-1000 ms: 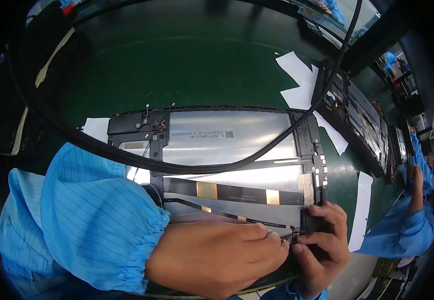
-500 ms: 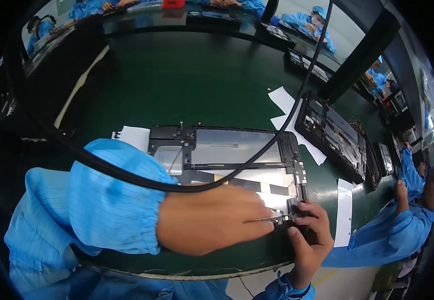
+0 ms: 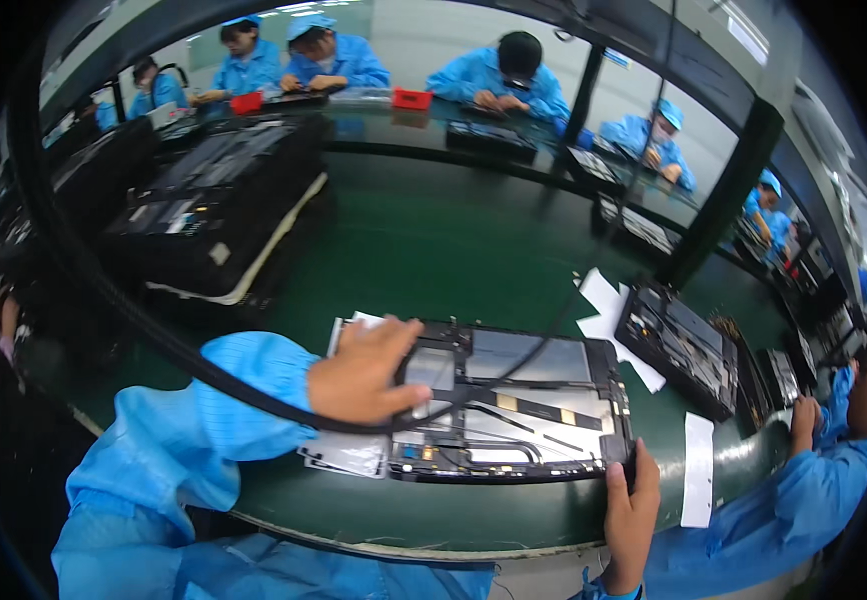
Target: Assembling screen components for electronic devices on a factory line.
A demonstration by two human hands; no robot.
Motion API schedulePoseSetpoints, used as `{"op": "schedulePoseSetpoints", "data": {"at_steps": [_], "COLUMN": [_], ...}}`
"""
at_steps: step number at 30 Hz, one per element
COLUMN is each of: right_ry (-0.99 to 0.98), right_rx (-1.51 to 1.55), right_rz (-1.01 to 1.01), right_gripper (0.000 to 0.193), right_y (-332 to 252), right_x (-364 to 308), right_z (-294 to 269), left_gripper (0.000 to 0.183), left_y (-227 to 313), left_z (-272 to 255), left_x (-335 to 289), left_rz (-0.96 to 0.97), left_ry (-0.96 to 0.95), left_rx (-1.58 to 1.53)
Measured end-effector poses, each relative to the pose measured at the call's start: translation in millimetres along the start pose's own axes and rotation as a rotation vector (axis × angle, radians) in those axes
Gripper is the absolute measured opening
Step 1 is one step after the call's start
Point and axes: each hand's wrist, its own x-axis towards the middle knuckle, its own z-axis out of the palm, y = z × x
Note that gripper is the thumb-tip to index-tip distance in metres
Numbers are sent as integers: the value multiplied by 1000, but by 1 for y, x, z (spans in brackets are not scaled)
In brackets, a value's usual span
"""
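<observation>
An opened tablet [image 3: 529,357] lies on the green table in front of me, its silver battery plates, black cables and small boards exposed. My left hand [image 3: 359,378] is over its left end, palm down, with thumb and fingers spread apart; I see no tool in it. At the near right corner, my right hand [image 3: 634,505] holds the tablet's edge, thumb on top and fingers along the side. White sheets [image 3: 354,452] stick out from under the tablet's left end. A black cable [image 3: 169,340] loops across the view in front of my left wrist.
A stack of black devices [image 3: 219,200] stands at the far left. Another opened device [image 3: 682,345] sits at the right beside white paper pieces [image 3: 606,298]. A white strip [image 3: 698,470] lies at the near right, close to a co-worker's blue sleeve [image 3: 754,520]. A dark post [image 3: 729,200] rises behind.
My left hand has left the tablet's near right area, where it held tweezers, and moved to the left end, fingers spread. My right hand now grips the corner. The view has tilted up.
</observation>
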Motion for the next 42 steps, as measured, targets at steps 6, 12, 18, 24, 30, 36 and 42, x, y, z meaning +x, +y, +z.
{"op": "schedulePoseSetpoints", "data": {"at_steps": [6,12,18,24,30,36,42], "right_ry": [121,166,-133,-189,-345,-494,-399], "right_rx": [120,478,851,1574,1935,1839,1714], "right_rz": [-55,-47,-194,-326,-55,26,72], "right_gripper": [41,35,38,34,24,27,31], "right_y": [-8,-46,-108,-223,-340,-401,-407], "right_x": [-3,14,34,94,152,129,139], "right_z": [18,39,13,32,119,200,241], "left_gripper": [72,65,62,67,59,60,53], "left_y": [13,35,47,57,23,-31,-64], "left_z": [3,-27,-94,-153,-212,-212,-185], "left_x": [-14,-28,-59,-88,-134,-195,-188], "left_rz": [95,255,222,446,336,-240,-673], "left_ry": [210,759,828,1194,1276,1343,1499], "left_rx": [-177,-364,-1310,-1552,-1124,-758,-366]}}
